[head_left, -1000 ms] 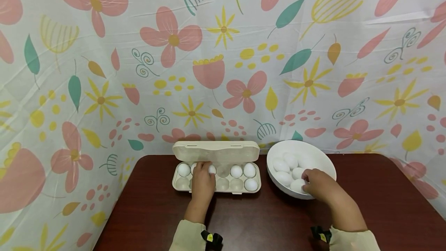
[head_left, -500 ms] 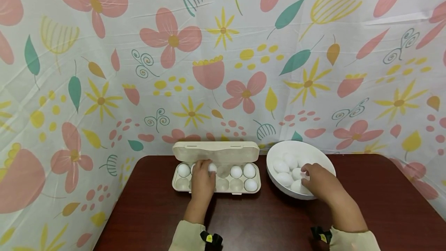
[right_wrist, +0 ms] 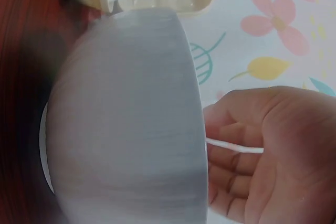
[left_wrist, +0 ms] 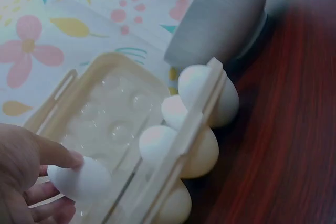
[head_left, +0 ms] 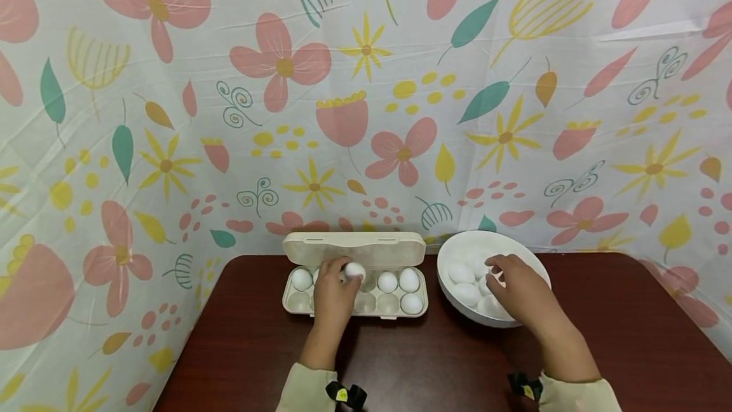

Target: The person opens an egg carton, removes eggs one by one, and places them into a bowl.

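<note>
Since the earlier frame, the left hand (head_left: pixel 332 291) has shifted its egg (head_left: pixel 355 271) up and right; the right hand (head_left: pixel 523 288) has risen within the bowl (head_left: pixel 497 243), uncovering none clearly. The left hand pinches the egg between thumb and fingers over the carton (head_left: pixel 389 302), lower centre; the right hand's fingers are bent, and whether they hold anything I cannot tell. Five seated eggs (head_left: pixel 412 303) show in the one carton, one partly behind the left hand; at least five lie in the one bowl, lower right, partly blocked by the right hand. Nearest are two black straps (head_left: pixel 345 394), then the worktop (head_left: pixel 434 367); farthest, floral cloth (head_left: pixel 372 145).
</note>
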Demonstrator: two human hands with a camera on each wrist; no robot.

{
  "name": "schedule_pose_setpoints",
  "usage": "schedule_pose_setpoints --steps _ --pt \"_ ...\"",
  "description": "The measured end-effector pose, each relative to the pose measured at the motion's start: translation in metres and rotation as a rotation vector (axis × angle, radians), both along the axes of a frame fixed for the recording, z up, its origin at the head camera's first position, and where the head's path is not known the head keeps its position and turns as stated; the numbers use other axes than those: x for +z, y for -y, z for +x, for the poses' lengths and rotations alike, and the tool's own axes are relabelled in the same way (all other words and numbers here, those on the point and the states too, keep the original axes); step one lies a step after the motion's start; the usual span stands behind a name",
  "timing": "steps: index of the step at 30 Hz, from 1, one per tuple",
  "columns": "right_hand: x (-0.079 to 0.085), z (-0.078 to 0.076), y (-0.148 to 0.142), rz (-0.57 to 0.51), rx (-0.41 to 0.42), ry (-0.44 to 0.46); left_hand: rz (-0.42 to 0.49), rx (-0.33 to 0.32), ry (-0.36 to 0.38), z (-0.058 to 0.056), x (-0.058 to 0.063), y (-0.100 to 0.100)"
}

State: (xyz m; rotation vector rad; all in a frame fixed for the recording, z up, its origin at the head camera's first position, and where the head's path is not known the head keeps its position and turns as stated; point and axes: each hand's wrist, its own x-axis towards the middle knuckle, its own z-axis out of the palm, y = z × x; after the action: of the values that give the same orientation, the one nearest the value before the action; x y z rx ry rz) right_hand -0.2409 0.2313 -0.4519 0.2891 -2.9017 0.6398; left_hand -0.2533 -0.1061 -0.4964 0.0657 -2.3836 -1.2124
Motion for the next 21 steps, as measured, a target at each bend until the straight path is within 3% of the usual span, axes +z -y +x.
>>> schedule_pose_setpoints --steps 9,21 --pt "0.002 0.005 0.019 -0.077 0.104 -0.153 0.078 -0.092 0.046 0.008 0.014 -0.01" --pt "-0.004 0.008 0.036 -0.13 0.225 -0.218 0.049 -0.229 0.03 0.022 0.021 -0.028"
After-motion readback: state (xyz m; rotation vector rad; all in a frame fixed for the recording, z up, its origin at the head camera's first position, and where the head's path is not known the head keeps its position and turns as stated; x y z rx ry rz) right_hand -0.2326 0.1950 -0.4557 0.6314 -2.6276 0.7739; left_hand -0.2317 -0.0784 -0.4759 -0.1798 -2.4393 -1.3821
